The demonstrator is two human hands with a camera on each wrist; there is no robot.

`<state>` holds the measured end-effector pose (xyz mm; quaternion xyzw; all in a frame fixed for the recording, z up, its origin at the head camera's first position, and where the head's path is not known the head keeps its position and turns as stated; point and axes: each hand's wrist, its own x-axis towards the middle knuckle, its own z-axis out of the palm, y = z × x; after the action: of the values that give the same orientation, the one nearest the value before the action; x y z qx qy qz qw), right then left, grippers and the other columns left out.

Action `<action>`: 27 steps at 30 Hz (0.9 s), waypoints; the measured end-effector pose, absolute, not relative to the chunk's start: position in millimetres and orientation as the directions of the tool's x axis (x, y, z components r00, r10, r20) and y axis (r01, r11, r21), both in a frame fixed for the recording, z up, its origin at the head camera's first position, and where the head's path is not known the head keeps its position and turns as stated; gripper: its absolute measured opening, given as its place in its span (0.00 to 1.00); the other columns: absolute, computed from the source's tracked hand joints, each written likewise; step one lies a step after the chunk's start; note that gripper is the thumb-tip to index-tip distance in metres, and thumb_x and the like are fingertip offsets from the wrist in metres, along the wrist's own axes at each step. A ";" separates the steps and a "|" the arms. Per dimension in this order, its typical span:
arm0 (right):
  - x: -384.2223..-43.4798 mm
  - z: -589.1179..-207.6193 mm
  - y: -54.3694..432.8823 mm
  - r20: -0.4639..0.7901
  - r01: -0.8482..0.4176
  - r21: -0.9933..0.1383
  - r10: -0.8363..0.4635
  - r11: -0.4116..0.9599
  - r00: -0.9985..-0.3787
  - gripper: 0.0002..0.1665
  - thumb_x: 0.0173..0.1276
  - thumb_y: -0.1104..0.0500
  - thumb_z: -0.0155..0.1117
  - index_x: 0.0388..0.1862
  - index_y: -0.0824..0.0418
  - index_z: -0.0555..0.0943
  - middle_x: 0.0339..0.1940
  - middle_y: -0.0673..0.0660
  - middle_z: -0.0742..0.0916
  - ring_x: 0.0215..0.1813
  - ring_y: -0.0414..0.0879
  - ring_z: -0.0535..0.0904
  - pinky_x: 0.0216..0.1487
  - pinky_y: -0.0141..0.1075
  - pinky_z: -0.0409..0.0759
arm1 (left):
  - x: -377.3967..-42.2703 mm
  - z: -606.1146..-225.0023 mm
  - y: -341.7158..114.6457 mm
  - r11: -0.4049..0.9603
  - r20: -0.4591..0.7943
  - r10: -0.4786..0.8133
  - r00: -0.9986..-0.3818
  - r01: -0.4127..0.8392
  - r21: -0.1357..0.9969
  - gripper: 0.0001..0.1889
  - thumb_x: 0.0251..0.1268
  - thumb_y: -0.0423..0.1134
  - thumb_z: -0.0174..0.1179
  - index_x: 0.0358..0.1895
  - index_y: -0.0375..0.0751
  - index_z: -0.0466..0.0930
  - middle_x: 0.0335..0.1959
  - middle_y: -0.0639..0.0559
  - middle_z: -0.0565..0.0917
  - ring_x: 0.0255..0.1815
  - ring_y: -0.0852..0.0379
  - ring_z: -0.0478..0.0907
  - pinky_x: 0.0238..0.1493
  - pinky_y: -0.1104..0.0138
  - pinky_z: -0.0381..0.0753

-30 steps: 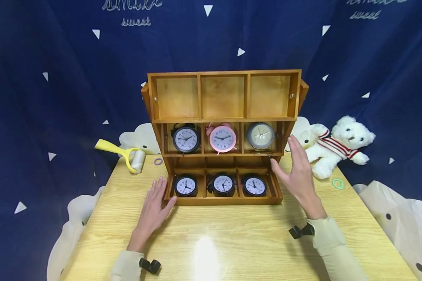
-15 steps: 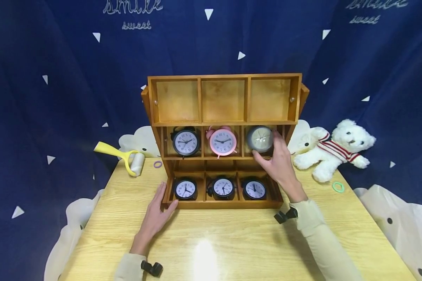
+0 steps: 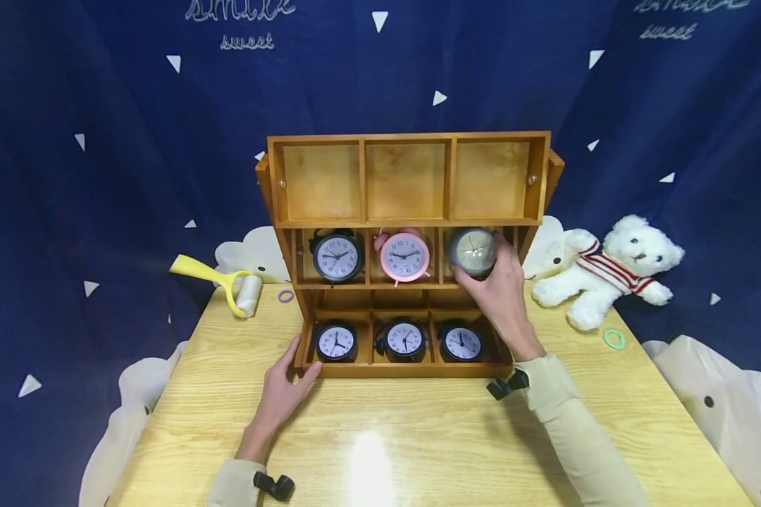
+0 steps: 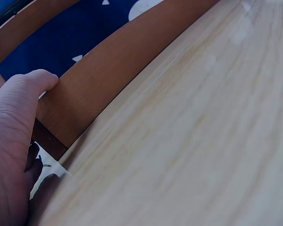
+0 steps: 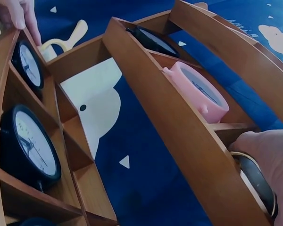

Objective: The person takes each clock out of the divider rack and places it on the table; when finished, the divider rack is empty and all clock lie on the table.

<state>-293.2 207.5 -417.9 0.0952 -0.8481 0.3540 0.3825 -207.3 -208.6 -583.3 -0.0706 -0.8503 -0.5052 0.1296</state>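
A wooden shelf [image 3: 403, 370] stands on the table in three tiers. My right hand [image 3: 504, 285] grips a grey round clock [image 3: 473, 252] in the right compartment of its middle tier, thumb in front and fingers round the right side. In the right wrist view the hand partly hides this clock [image 5: 257, 183]. My left hand [image 3: 280, 391] holds the shelf's lower left corner, its thumb on the front board [image 4: 99, 75]. Beside the grey clock are a pink alarm clock [image 3: 404, 256] and a dark one [image 3: 337, 258]. Several black clocks [image 3: 404, 339] fill the bottom tier.
The top tier [image 3: 408, 182] has three bare compartments. Left on the table [image 3: 368, 422] lie a yellow lint roller [image 3: 228, 283] and a purple ring [image 3: 285, 296]. At right are a white teddy bear [image 3: 615, 267] and a green ring [image 3: 614, 339]. A blue curtain [image 3: 380, 70] hangs behind.
My right hand has moved left from beside the shelf and taken hold of the grey clock. My left hand stays at the lower left corner, its fingers now more bent.
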 end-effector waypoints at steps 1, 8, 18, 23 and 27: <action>-293.5 -418.2 206.9 0.718 -0.427 -0.528 0.119 0.734 -0.685 0.54 0.53 0.52 0.84 0.72 0.72 0.69 0.63 0.74 0.80 0.65 0.68 0.77 0.66 0.61 0.76 | -207.3 -583.4 -208.3 0.481 0.294 -0.013 -0.956 0.252 0.840 0.43 0.69 0.49 0.71 0.81 0.38 0.61 0.80 0.41 0.66 0.79 0.43 0.65 0.78 0.54 0.63; -295.3 -420.8 204.8 0.734 -0.421 -0.529 0.148 0.737 -0.663 0.53 0.52 0.50 0.83 0.71 0.72 0.71 0.61 0.74 0.81 0.63 0.68 0.78 0.64 0.62 0.78 | -207.3 -586.7 -208.8 0.487 0.298 -0.017 -0.954 0.252 0.836 0.42 0.69 0.48 0.71 0.81 0.41 0.62 0.79 0.41 0.66 0.79 0.42 0.65 0.78 0.54 0.63; -297.2 -422.2 204.6 0.757 -0.438 -0.516 0.152 0.736 -0.636 0.53 0.50 0.50 0.82 0.71 0.71 0.72 0.61 0.75 0.82 0.62 0.69 0.79 0.61 0.63 0.79 | -208.6 -587.0 -208.5 0.433 0.303 -0.020 -0.953 0.265 0.862 0.40 0.71 0.45 0.70 0.80 0.37 0.63 0.78 0.39 0.68 0.74 0.44 0.70 0.69 0.81 0.65; -295.9 -421.7 204.2 0.752 -0.439 -0.528 0.160 0.727 -0.639 0.53 0.50 0.50 0.83 0.71 0.71 0.72 0.61 0.73 0.82 0.62 0.68 0.80 0.62 0.62 0.79 | -208.4 -587.3 -208.6 0.400 0.298 -0.040 -0.954 0.258 0.879 0.38 0.71 0.43 0.70 0.80 0.38 0.65 0.77 0.39 0.69 0.75 0.42 0.71 0.72 0.72 0.67; -293.5 -419.9 203.9 0.752 -0.443 -0.534 0.166 0.720 -0.638 0.53 0.49 0.49 0.84 0.71 0.70 0.73 0.61 0.73 0.83 0.61 0.67 0.80 0.61 0.61 0.80 | -210.2 -588.3 -209.0 0.343 0.302 -0.042 -0.952 0.270 0.900 0.37 0.71 0.40 0.70 0.79 0.36 0.66 0.76 0.37 0.69 0.75 0.40 0.69 0.72 0.66 0.67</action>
<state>-293.5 203.9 -419.9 0.0836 -0.8282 0.3645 0.4174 -210.2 -209.0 -588.3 -0.0704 -0.8080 -0.5686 0.1371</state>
